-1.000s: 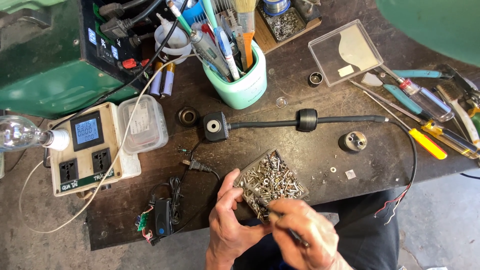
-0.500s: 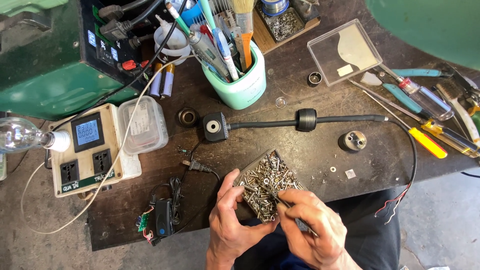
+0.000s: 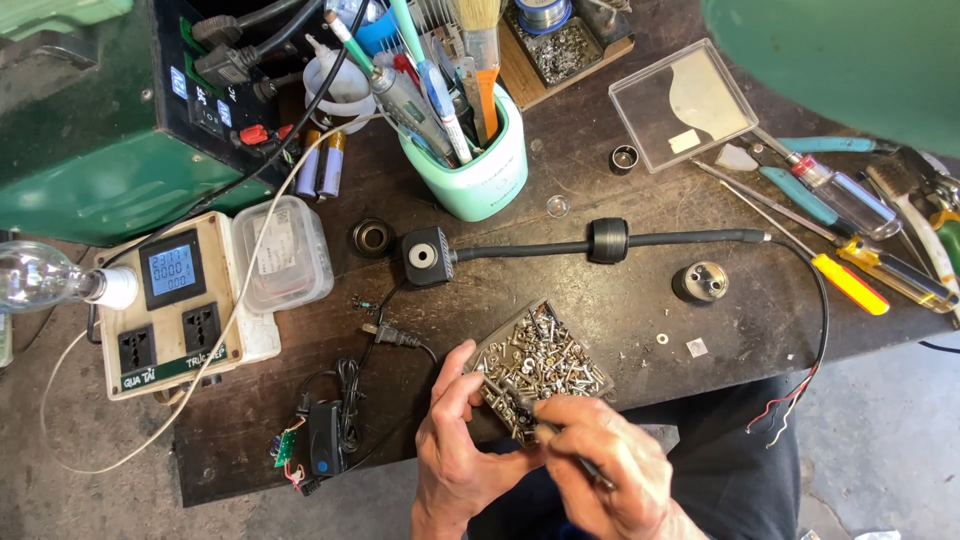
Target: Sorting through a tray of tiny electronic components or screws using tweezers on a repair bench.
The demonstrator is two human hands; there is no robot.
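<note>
1. Steel glints from the small clear square tray heaped with silver screws and nuts, which sits at the near edge of the dark wooden desk. The left hand cups its near corner, thumb on the rim, its grip closed on the tray.
2. The right hand pinches a thin dark metal tool, its tip in the pile; whether it is tweezers or a driver I cannot tell.
3. To pick well, I judge the tray should stay braced and level while the tip separates one piece, since the heap is dense and lies at the desk's edge.
4. Just beyond lies a black cable with a square head and round collar.
5. Left stands a cream socket box with a blue lit screen and a green strip label, beside a clear lidded tub with a white paper label.
6. Far right lies an empty clear lid bearing a small white sticker.
</note>
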